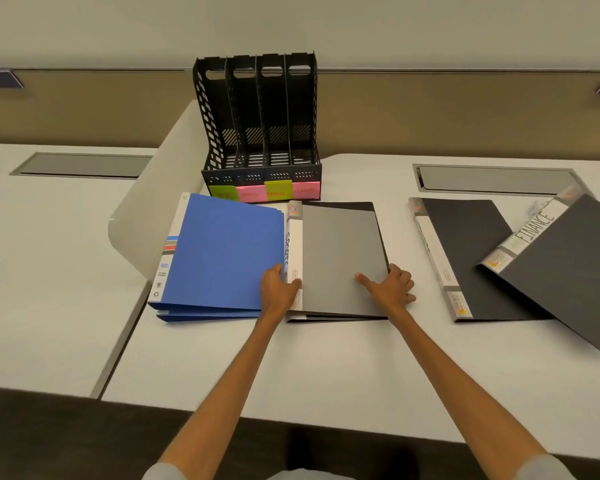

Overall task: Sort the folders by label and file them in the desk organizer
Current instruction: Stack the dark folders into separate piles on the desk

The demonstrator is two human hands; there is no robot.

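Looks down from head height onto a pale table. At the back centre, upright: a black desk organizer with four slots open toward the viewer. Across its low front lip, four sticky labels, alternating green, pink, green, pink. Reads "HR" on the first and "ADMIN" on the last, the middle two too blurred to make out.

Just in front of the organizer, lying side by side: a blue folder on the left and, touching its right edge, a grey-covered SPORTS folder, white spine to the left with the word running along it.

Holds the SPORTS folder at its near end with both bare hands. Left hand: fingers curled over the spine where it meets the blue folder, thumb lying on the white spine. Right hand: thumb stretched flat on the grey cover, pointing left, the other fingers bent close together round the folder's right edge. Cannot tell whether the folder is raised off the table.

Well apart to the right, a black folder flat on the table, spine to the left, label unreadable. Overlapping its near right corner, at an angle, a FINANCE folder, the word plain on its white spine.

Left of the blue folder, a pale divider panel rising between this table and the next. Behind the black folder, set into the tabletop, a grey metal hatch.
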